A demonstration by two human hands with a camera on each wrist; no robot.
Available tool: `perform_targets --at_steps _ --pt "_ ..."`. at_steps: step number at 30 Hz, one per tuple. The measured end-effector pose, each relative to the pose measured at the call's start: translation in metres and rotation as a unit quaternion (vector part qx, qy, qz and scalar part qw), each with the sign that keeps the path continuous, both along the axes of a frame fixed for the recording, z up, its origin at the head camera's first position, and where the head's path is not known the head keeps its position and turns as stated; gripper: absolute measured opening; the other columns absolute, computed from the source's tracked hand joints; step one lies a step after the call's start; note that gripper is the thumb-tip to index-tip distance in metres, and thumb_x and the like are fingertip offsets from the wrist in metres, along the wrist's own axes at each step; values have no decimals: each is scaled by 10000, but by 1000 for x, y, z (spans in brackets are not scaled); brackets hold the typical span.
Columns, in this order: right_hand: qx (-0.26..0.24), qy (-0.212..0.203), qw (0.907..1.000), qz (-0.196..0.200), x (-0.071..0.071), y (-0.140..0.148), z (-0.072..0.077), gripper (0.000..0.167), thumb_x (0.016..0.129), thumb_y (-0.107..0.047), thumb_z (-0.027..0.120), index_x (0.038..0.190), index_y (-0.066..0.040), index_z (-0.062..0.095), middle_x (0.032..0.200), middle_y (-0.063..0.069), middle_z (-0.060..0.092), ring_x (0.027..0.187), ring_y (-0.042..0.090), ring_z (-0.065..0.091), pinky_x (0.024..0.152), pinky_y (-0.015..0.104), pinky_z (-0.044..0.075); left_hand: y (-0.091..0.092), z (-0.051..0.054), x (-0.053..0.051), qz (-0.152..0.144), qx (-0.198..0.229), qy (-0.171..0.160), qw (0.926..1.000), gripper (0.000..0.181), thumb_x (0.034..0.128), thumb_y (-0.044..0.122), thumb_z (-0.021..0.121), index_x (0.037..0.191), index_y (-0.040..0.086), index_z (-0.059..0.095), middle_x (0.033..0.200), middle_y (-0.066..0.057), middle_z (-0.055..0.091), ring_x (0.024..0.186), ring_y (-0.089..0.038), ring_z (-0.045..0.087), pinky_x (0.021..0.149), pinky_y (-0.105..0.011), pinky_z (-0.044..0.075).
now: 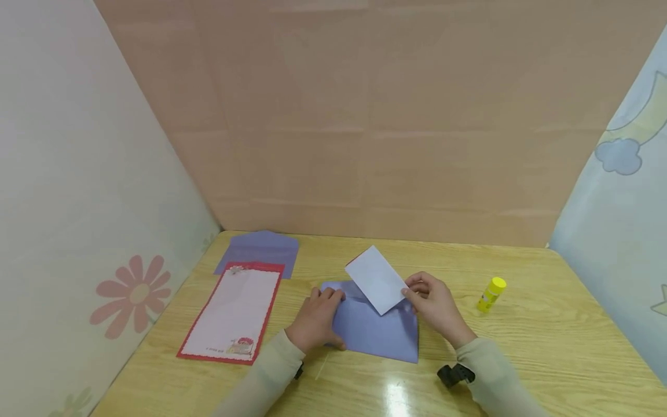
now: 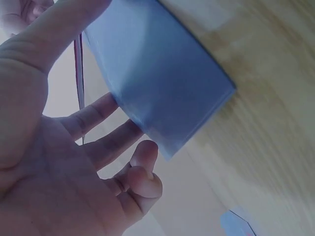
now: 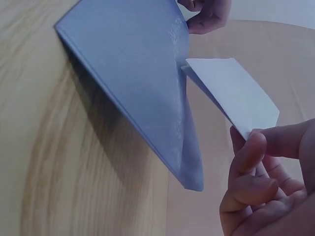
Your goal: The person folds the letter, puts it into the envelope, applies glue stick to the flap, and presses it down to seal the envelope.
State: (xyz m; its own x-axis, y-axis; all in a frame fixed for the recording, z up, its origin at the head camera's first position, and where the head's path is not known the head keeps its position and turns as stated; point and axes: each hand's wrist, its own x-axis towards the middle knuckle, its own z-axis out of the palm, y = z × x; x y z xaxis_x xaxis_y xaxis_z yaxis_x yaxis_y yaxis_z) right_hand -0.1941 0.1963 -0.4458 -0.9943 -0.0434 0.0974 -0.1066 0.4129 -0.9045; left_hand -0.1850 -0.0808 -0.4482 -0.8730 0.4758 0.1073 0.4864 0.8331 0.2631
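Left hand [image 1: 318,323] has the purple envelope [image 1: 375,333] gripped at its left end, thumb at the near edge, fingers over by the far edge. Envelope sits mid-desk [image 1: 552,330], in front of the person, raised off the surface along part of its length per the right wrist view. Right hand [image 1: 436,307] pinches a folded white card [image 1: 377,281] between thumb and fingers, at the card's right corner. Card is tilted, above the envelope's far edge, sliver of red showing at its upper left. Lower corner is right at the envelope mouth; can't really tell if it's inside. Left side: red-bordered sheet [image 1: 237,313] lying flat, top edge overlapping a second purple envelope [image 1: 263,250]. Yellow glue stick [image 1: 490,296] stands capped, right of the right hand.
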Motion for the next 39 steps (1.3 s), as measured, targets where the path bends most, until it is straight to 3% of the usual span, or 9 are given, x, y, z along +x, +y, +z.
perform_targets --at_steps 11,15,21,29,39 --pt "-32 225 9989 -412 -1 -4 -2 160 940 -81 688 1060 -2 619 924 172 720 668 230 633 560 276 524 1 -3 0 -64 -88 207 9997 877 474 411 1014 1173 128 567 1136 -22 621 939 -214 446 718 -330 430" --pt "79 255 9993 -271 0 -3 -4 170 934 -79 696 1084 -26 636 922 148 730 669 218 633 556 277 517 1 -2 1 -61 -93 181 9998 873 481 399 1015 1177 124 567 1131 -22 617 946 -215 446 721 -333 429" --pt "645 436 9970 8 0 0 -7 222 938 -69 685 1158 -94 667 891 84 733 679 154 605 564 262 480 1 -1 2 -37 -72 176 9998 881 483 388 1016 1195 131 565 1151 -41 587 976 -224 451 736 -351 438" --pt "1454 671 9862 415 2 1 -7 210 959 -105 665 1164 -130 707 829 3 678 624 121 514 533 263 448 1 0 4 -18 -48 200 9998 904 488 389 1015 1224 130 560 1162 -72 543 994 -231 447 752 -358 442" --pt "1891 879 9756 681 6 -2 -7 205 946 -66 666 1133 -123 728 804 -35 647 664 82 525 569 245 449 2 -1 5 -9 -35 257 9997 907 486 394 1015 1220 122 556 1176 -78 532 1005 -238 446 766 -362 446"
